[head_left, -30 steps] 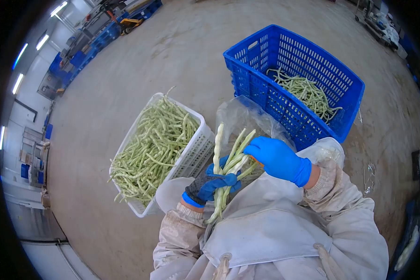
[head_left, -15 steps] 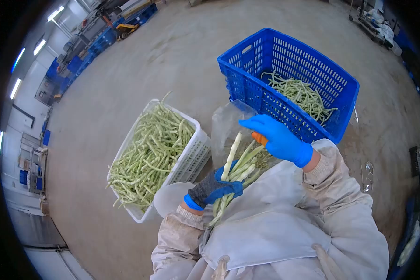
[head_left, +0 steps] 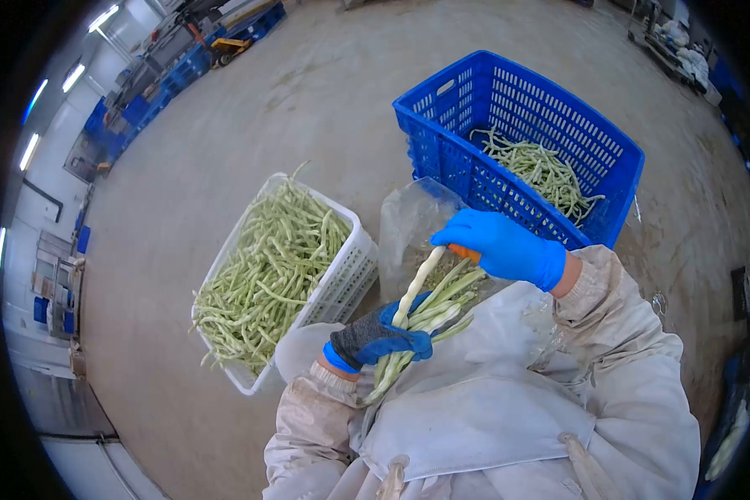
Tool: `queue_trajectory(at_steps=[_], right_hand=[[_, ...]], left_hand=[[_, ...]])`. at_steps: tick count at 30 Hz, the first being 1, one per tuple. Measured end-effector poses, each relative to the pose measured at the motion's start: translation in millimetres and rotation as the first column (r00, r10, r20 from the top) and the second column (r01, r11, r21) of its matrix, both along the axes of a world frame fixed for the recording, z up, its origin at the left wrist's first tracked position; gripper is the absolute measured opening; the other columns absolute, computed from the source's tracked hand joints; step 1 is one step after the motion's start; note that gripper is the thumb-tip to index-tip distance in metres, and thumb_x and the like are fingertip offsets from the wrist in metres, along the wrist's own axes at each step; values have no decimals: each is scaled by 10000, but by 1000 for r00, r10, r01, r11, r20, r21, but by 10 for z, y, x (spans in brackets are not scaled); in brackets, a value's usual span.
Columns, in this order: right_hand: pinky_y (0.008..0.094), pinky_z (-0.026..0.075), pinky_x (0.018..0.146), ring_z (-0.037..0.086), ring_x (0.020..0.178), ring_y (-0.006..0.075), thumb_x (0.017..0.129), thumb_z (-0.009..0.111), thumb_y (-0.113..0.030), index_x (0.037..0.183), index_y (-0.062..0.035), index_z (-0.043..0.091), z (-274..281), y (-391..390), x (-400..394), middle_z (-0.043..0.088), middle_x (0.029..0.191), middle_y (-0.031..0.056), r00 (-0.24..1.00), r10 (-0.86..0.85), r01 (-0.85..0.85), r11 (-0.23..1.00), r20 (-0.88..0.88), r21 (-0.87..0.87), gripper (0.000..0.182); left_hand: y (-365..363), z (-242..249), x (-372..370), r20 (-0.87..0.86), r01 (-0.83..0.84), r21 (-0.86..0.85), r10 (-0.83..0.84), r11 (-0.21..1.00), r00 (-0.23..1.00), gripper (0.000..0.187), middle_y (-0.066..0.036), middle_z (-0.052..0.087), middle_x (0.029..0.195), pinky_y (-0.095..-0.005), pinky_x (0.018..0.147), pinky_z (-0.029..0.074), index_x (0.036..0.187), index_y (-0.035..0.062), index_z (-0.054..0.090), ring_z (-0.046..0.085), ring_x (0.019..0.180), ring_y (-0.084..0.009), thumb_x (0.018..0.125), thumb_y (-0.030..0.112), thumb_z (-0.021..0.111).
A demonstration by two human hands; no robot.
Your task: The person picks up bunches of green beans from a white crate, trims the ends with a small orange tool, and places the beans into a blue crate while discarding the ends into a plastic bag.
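My left hand (head_left: 379, 337), in a grey and blue glove, is wrapped round a bunch of long green beans (head_left: 450, 302). My right hand (head_left: 500, 246), in a blue glove, has its fingers closed at the upper tip of one pale bean (head_left: 422, 275) that rises from the bunch. Something orange (head_left: 465, 252) shows under the right fingers; what it is I cannot make out. Beneath the hands lies a clear plastic bag (head_left: 408, 229) with green scraps near it.
A white crate (head_left: 360, 262) heaped with beans (head_left: 267, 271) stands on the left. At the upper right, a blue crate (head_left: 442, 137) holds a smaller pile of beans (head_left: 542, 171). Pallets and a yellow pallet jack (head_left: 229, 50) are at the far upper left.
My right hand has moved slightly down and right, and its fingers have closed on the tip of the pale bean. The left hand still grips the bunch.
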State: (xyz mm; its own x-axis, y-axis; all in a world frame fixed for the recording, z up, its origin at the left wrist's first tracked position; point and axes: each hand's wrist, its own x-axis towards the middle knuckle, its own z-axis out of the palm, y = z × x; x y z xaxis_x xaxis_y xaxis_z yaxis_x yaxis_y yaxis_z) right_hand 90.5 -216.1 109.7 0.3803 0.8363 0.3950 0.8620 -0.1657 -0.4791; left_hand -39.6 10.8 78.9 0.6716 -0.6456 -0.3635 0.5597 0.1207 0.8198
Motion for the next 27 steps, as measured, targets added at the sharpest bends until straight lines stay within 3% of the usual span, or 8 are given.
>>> queue_trajectory(at_steps=[7, 10, 12, 14, 16, 20, 23, 27], right_hand=[[350, 483, 662, 601, 780, 264, 811, 535, 2, 1029, -68, 600, -204, -11, -138, 606, 871, 111, 990, -115, 122, 990, -86, 77, 238], [329, 489, 651, 598, 735, 196, 855, 536, -24, 1011, -34, 604, -322, 75, -212, 620, 857, 96, 825, -252, 354, 928, -505, 117, 170], [269, 455, 630, 543, 707, 112, 899, 536, -72, 992, -25, 606, -400, 142, -203, 590, 787, 62, 482, 8, 556, 770, -876, 313, 125], [269, 451, 642, 552, 705, 134, 900, 527, -85, 987, -14, 604, -428, 90, -178, 595, 791, 62, 468, 64, 536, 773, -881, 341, 136], [281, 454, 666, 555, 713, 145, 909, 511, -114, 985, -13, 603, -492, 14, -139, 601, 796, 58, 830, -395, 508, 827, -394, 242, 156], [315, 461, 745, 568, 807, 189, 854, 529, -20, 1047, -30, 600, -571, -720, 569, 612, 882, 89, 550, -716, 800, 600, -430, 23, 206], [312, 447, 807, 559, 896, 202, 855, 527, 0, 1144, -39, 565, -649, -727, 367, 595, 988, 88, 892, -451, 436, 878, 34, 198, 294], [331, 450, 830, 569, 941, 256, 883, 537, -85, 1208, -63, 535, -329, -381, -241, 565, 1045, 161, 754, -163, 264, 962, -637, 66, 325]], left_hand=[[-18, 57, -33, -26, -39, -16, 38, 999, 999, 731, -85, 576, 982, -305, 687, 494, 1381, 35, 304, 572, 790, -149, 771, 135, 694], [-93, 109, 28, -2, -45, -13, 45, 999, 999, 708, -84, 573, 987, -301, 689, 492, 1366, 31, 327, 570, 794, -153, 769, 129, 694], [-124, 106, 75, 9, -70, -2, 70, 998, 998, 696, -83, 570, 986, -297, 691, 490, 1359, 27, 337, 569, 798, -156, 767, 120, 692], [-135, 61, 104, -7, -130, -59, 129, 990, 992, 639, -80, 569, 975, -294, 698, 487, 1316, 12, 380, 569, 808, -164, 766, 108, 690], [-159, 92, 87, -34, -148, -76, 146, 986, 989, 611, -78, 567, 975, -296, 706, 484, 1283, 6, 405, 564, 809, -168, 745, 77, 686], [-61, 141, -145, -90, -188, -117, 178, 975, 980, 677, -81, 548, 916, -280, 608, 459, 1274, -10, 409, 538, 693, -162, 673, 99, 700], [17, -111, -253, -106, -456, -201, 443, 867, 890, 799, -38, 461, 791, -259, 476, 378, 1338, -38, 326, 433, 541, -134, 652, 119, 703], [-5, -71, -215, -148, -484, -360, 463, 798, 874, 865, -21, 480, 815, -255, 510, 406, 1356, -33, 317, 464, 610, -138, 621, 142, 737]])
